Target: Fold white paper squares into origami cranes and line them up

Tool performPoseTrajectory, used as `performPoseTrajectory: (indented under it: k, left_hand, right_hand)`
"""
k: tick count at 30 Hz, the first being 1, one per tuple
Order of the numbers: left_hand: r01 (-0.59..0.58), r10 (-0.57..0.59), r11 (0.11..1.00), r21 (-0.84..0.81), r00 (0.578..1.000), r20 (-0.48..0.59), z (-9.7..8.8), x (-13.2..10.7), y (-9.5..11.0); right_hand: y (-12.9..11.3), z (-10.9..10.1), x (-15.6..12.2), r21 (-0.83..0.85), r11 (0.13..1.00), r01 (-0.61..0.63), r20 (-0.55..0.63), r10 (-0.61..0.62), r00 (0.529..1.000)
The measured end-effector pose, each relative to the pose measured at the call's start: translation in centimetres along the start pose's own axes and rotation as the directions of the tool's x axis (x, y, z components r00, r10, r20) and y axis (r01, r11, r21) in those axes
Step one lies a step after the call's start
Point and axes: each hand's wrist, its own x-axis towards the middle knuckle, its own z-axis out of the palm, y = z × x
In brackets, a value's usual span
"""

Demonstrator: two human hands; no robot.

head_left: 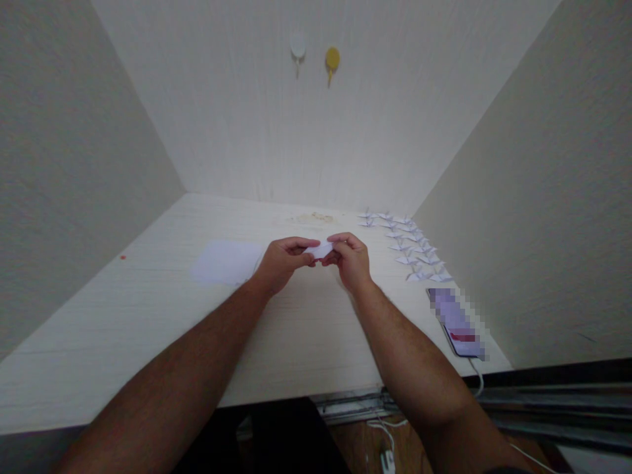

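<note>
A small folded piece of white paper (320,250) is held between my two hands above the middle of the table. My left hand (284,260) pinches its left end between thumb and fingers. At its right end, my right hand (351,258) grips it the same way. The fingers cover both ends, so only the middle of the paper shows. Left of my left hand, a flat stack or sheet of white paper (224,261) lies on the table. Several white folded paper cranes (405,243) stand in rows to the right of my right hand.
A phone (455,324) with a blurred screen lies near the table's (301,349) right edge, its white cable (478,378) hanging over the front. Walls enclose the back and both sides. A white hook (297,47) and a yellow hook (332,59) are on the back wall.
</note>
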Motion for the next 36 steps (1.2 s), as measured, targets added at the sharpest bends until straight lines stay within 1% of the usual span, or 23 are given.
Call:
performPoseTrajectory:
  k: [4, 7, 10, 13, 15, 17, 19, 22, 24, 29, 36]
  left_hand:
    - [-0.007, 0.006, 0.998, 0.063, 1.000, 0.018, 0.3, -0.2, 0.6]
    - [-0.030, 0.029, 0.993, 0.112, 1.000, 0.011, 0.6, -0.4, 1.0]
    - [-0.065, 0.069, 0.985, 0.160, 0.997, -0.020, 0.9, -0.6, 1.0]
    - [-0.066, 0.081, 0.973, 0.222, 0.995, -0.059, 1.0, -0.5, 0.7]
    - [-0.081, 0.103, 0.972, 0.221, 0.990, -0.091, 1.1, -0.3, 0.6]
    - [-0.093, 0.117, 0.978, 0.186, 0.986, -0.121, 1.2, -0.3, 0.5]
    - [-0.061, 0.086, 0.982, 0.181, 0.988, -0.131, 1.3, -0.3, 0.5]
    - [0.014, 0.016, 0.976, 0.216, 0.990, -0.139, 1.4, -0.4, 0.6]
    - [0.040, -0.007, 0.976, 0.215, 0.988, -0.152, 1.4, -0.5, 0.7]
    - [0.024, 0.012, 0.982, 0.186, 0.981, -0.192, 1.5, -0.4, 0.7]
    - [0.015, 0.034, 0.967, 0.253, 0.982, -0.187, 1.7, -0.5, 0.7]
  right_hand:
    - [0.0, -0.1, 0.1, 0.030, 0.999, -0.012, -0.024, 0.013, 1.000]
    - [-0.1, -0.1, 0.1, 0.029, 1.000, -0.008, -0.036, 0.009, 0.999]
    - [0.0, 0.0, 0.0, -0.034, 0.999, 0.022, -0.040, -0.023, 0.999]
    - [0.0, 0.2, -0.1, -0.102, 0.994, 0.045, -0.040, -0.050, 0.998]
    - [0.0, 0.4, -0.1, -0.126, 0.991, 0.044, -0.045, -0.050, 0.998]
    - [0.1, 0.5, -0.1, -0.147, 0.988, 0.045, -0.046, -0.052, 0.998]
    - [0.2, 0.5, -0.2, -0.170, 0.984, 0.050, -0.032, -0.056, 0.998]
    - [0.4, 0.5, -0.2, -0.202, 0.978, 0.052, -0.009, -0.054, 0.998]
    - [0.5, 0.5, -0.2, -0.209, 0.977, 0.048, 0.000, -0.049, 0.999]
    - [0.2, 0.7, -0.4, -0.195, 0.980, 0.031, -0.010, -0.034, 0.999]
    - [-0.1, 1.0, -0.5, -0.182, 0.982, 0.043, -0.034, -0.050, 0.998]
